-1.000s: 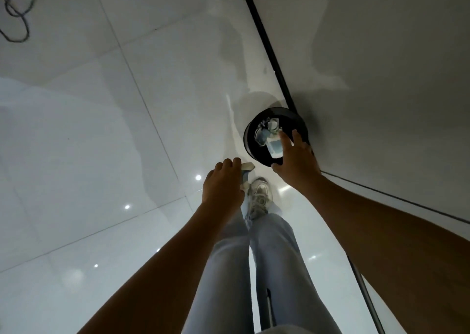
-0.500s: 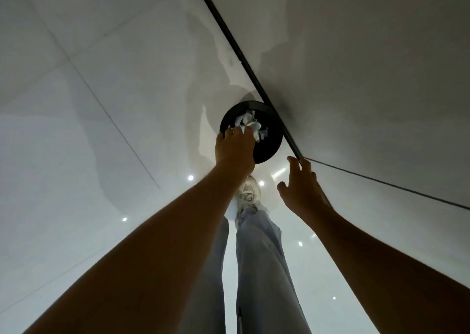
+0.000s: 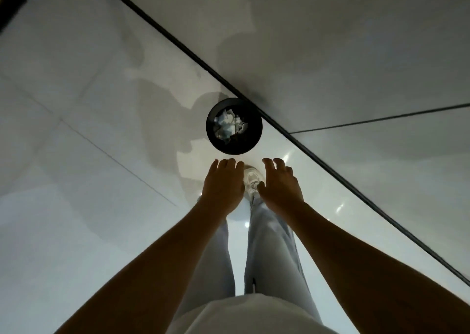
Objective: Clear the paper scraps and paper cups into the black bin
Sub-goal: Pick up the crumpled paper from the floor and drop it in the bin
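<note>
The crumpled paper scraps (image 3: 230, 127) lie heaped inside the black bin (image 3: 250, 144), which stands on the pale tiled floor (image 3: 101, 232) right against the dark strip (image 3: 178, 42) at the foot of the wall; whether a cup sits among them is hard to tell from above. Such paper is probably very light, soft and springy, so any loose piece would best be pinched at a crease or scooped in a loose fist, and a thin cup would likely want a gentle hold round its wall lest it buckle. The bin looks stiff and light, best taken by its rim. Nearer the camera, the left hand (image 3: 222, 186) and the right hand (image 3: 281, 186) hang side by side, short of the bin, both relaxed with fingers spread and holding nothing, above a pale shoe (image 3: 250, 178).
</note>
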`<state>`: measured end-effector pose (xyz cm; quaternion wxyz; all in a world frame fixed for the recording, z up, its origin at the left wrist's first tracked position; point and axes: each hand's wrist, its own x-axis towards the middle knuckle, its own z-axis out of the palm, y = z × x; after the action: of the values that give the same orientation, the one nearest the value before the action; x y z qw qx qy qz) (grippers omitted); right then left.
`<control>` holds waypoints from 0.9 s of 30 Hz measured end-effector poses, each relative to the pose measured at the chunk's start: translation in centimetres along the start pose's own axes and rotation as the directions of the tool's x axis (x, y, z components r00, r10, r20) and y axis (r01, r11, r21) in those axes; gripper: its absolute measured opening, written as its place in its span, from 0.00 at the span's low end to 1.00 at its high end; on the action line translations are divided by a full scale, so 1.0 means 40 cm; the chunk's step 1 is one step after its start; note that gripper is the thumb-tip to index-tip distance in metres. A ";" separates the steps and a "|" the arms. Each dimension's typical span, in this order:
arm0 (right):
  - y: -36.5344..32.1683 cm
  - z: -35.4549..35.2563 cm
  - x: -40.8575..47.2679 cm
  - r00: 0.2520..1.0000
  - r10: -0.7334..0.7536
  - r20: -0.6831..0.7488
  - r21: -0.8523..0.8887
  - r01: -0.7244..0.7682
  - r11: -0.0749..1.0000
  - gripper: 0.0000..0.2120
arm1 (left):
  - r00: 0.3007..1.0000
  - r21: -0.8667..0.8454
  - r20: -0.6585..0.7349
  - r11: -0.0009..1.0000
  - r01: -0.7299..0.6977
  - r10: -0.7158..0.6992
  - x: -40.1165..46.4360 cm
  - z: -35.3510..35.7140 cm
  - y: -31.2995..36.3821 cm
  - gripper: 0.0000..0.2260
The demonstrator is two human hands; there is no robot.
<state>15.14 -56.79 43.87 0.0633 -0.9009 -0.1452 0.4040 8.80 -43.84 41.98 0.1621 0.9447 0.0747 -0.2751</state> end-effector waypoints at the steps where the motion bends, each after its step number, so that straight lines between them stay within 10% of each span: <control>1: -0.006 0.000 -0.032 1.000 0.022 -0.014 0.021 -0.021 1.000 0.27 | 1.000 0.029 0.007 0.999 -0.031 0.030 -0.021 -0.010 0.002 0.20; 12: 0.056 0.076 -0.415 0.903 0.424 -0.060 0.395 -0.369 0.841 0.25 | 0.918 0.301 0.211 0.871 -0.388 0.336 -0.200 -0.121 0.181 0.17; 27: 0.377 0.393 -0.849 0.595 0.801 0.063 0.749 -0.559 0.356 0.24 | 0.586 0.475 0.580 0.350 -0.808 0.565 -0.446 0.132 0.667 0.18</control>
<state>-14.87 -81.78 54.04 0.2472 -0.8291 0.4259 0.2648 -2.62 -71.59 54.56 -0.0985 0.8106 -0.4723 -0.3319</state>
